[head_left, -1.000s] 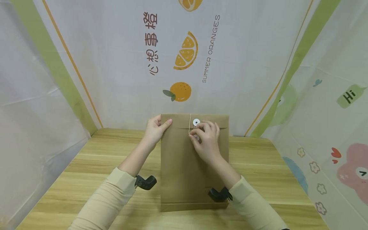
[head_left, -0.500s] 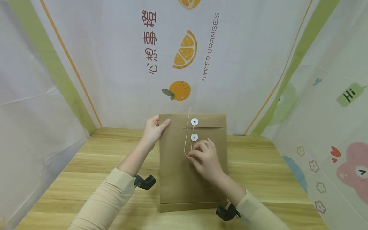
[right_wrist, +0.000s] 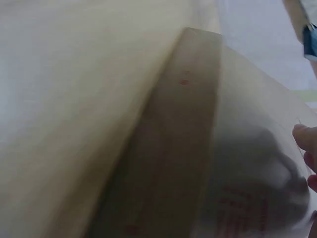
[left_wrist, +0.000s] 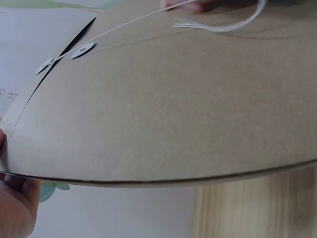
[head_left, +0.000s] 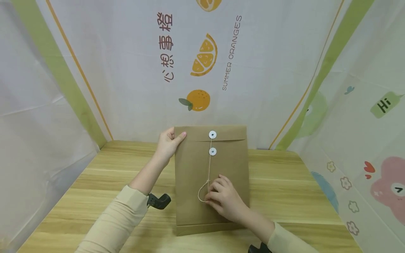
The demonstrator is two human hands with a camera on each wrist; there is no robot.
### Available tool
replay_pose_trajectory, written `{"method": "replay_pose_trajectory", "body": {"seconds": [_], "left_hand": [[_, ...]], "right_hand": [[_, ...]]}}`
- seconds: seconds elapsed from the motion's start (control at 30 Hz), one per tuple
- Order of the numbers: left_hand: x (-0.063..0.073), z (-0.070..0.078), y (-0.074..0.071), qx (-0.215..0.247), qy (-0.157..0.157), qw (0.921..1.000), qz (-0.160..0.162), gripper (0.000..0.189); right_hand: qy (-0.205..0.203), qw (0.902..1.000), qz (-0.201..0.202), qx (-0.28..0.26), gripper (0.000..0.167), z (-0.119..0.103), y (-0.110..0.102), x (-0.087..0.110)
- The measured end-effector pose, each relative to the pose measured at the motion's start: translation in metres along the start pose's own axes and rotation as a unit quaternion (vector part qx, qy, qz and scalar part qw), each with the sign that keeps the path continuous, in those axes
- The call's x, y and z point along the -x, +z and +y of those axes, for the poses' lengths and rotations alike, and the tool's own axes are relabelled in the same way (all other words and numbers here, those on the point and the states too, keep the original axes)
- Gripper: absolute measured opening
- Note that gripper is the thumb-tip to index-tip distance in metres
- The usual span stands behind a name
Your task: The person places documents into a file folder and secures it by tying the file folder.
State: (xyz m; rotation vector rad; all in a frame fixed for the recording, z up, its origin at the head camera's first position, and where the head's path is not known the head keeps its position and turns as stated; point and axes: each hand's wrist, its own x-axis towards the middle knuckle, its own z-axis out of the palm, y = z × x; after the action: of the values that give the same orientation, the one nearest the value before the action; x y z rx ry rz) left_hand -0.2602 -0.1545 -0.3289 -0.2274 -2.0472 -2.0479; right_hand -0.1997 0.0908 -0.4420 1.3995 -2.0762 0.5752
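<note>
A brown paper document envelope is held tilted up over the table, its flap lying down at the top. Two white round buttons sit one above the other, on the flap and just below it. From them a thin white string runs straight down to my right hand, which pinches it low on the envelope's front; the loose end curves out to the left. My left hand grips the upper left edge, thumb in front, other fingers behind. In the left wrist view the string stretches taut from the buttons.
The wooden table lies under the envelope. A white cloth printed with oranges hangs behind it, and another printed cloth stands at the right. A black wrist device is on the left forearm.
My right hand has moved down from the buttons with the string, drawing it from beside the buttons to a straight line below them. The left hand keeps its grip on the envelope.
</note>
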Motion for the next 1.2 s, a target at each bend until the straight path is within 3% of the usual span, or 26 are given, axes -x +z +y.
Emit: {"method": "replay_pose_trajectory", "body": {"seconds": [0.27,0.53,0.63,0.7,0.77,0.83,0.93,1.03,1.13,1.2], "left_hand": [[0.000,-0.001,-0.001,0.001,-0.004,1.0000,0.001,0.016],[0.000,0.000,0.000,0.005,0.006,0.9999,0.007,0.017],[0.000,0.000,0.000,0.004,0.013,0.9999,0.001,0.018],[0.000,0.000,0.000,0.006,0.016,0.9999,-0.003,0.019],[0.001,0.000,-0.001,0.007,0.017,0.9998,-0.003,0.020],[0.001,0.000,-0.002,0.008,0.017,0.9998,-0.002,0.019],[0.002,0.000,-0.005,0.009,0.020,0.9998,0.002,0.019],[0.002,0.001,-0.009,0.014,0.026,0.9996,0.003,0.017],[0.003,0.001,-0.012,0.024,0.033,0.9992,0.004,0.016],[0.003,0.002,-0.014,0.030,0.033,0.9990,0.007,0.016]], "right_hand": [[-0.088,0.9949,-0.046,0.021,0.012,-0.004,-0.002,0.023],[-0.106,0.9894,-0.098,0.008,0.012,-0.003,-0.007,0.042],[-0.101,0.9925,-0.070,0.001,0.014,0.000,-0.007,0.045],[-0.086,0.9962,-0.013,0.012,0.027,0.005,-0.008,0.045],[-0.036,0.9980,0.048,0.018,0.045,0.011,-0.011,0.044],[0.044,0.9945,0.092,0.024,0.063,0.018,-0.017,0.045],[0.186,0.9765,0.107,-0.015,0.082,0.027,-0.028,0.053],[0.304,0.9446,0.085,-0.088,0.093,0.033,-0.035,0.065],[0.394,0.8971,0.014,-0.199,0.086,0.039,-0.039,0.080],[0.420,0.8665,-0.052,-0.264,0.075,0.043,-0.041,0.090]]}}
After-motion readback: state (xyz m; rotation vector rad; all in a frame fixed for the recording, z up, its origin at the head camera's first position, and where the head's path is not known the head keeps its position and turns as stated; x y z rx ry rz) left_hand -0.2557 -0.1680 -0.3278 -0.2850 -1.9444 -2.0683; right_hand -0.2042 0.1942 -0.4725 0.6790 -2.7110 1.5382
